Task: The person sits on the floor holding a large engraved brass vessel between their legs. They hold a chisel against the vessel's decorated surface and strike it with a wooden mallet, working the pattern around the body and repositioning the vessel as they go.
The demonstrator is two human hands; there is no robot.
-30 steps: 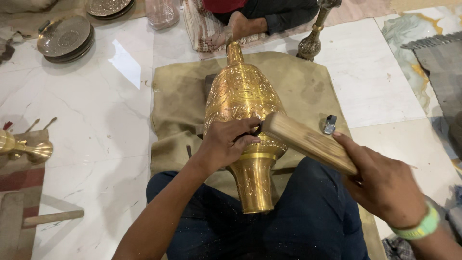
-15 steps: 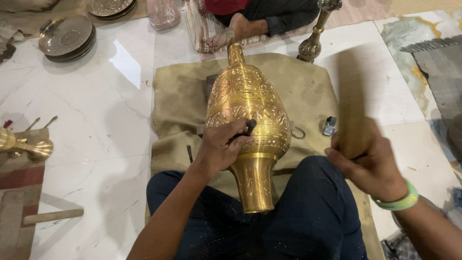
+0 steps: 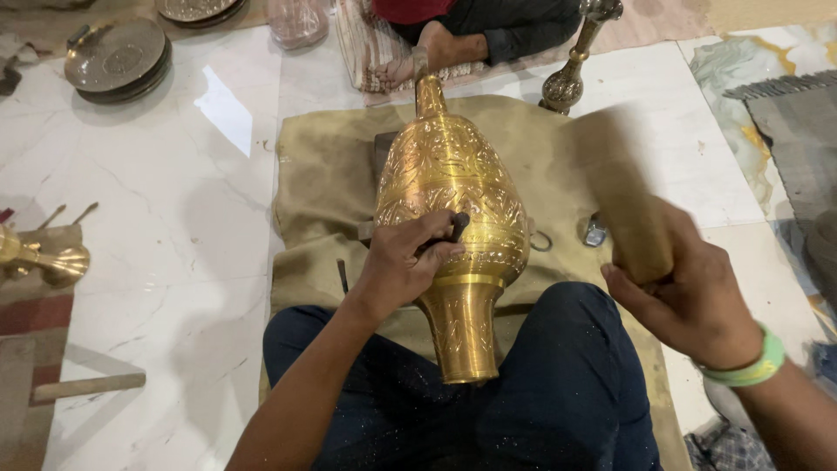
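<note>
A tall engraved brass vase (image 3: 449, 187) lies on an olive cloth (image 3: 327, 174) between my knees, its neck pointing away and its flared foot toward me. My left hand (image 3: 405, 262) grips a small dark chisel (image 3: 455, 228) with its tip against the vase's lower belly. A wooden mallet block (image 3: 623, 201), blurred by motion, is in my right hand (image 3: 689, 292), raised to the right of the vase. A green band circles my right wrist.
Stacked metal plates (image 3: 118, 61) lie at the far left. A brass stand (image 3: 571, 65) rises beyond the cloth, beside another person's bare foot (image 3: 410, 65). A brass piece (image 3: 39, 260) and a wooden stick (image 3: 87, 385) lie at left. A grey rug (image 3: 798, 113) is at right.
The mallet was down on the chisel a second ago; my right hand swung it up and to the right, and it is now blurred in motion. My left hand and the vase have stayed put.
</note>
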